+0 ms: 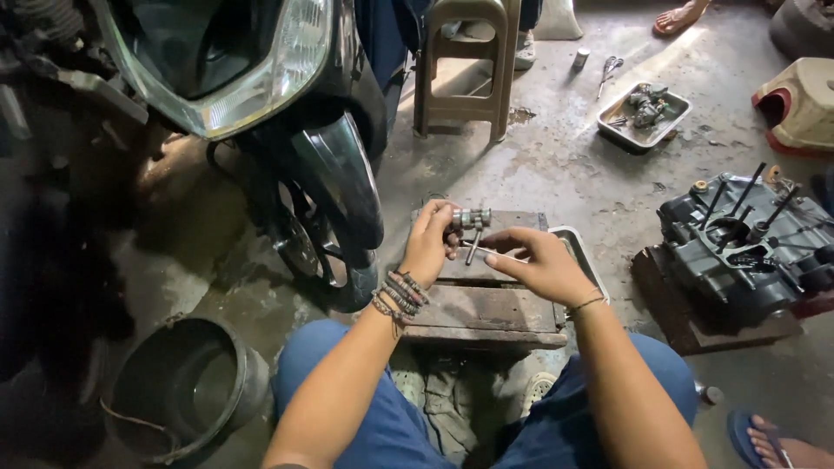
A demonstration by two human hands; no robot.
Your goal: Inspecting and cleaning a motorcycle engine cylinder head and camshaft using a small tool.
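My left hand grips a small metal shaft with gears, held above a low wooden block. A thin pin hangs down from that part. My right hand reaches in from the right with its fingers pinched on a thin metal rod just below the geared part. Beaded bracelets circle my left wrist, a thin band my right one. I sit with both knees in blue trousers either side of the block.
A motorcycle's front wheel and headlight stand at left. A dismantled engine case rests on wood at right. A metal tray of parts, scissors, a plastic stool, a black bucket and another person's sandalled foot surround me.
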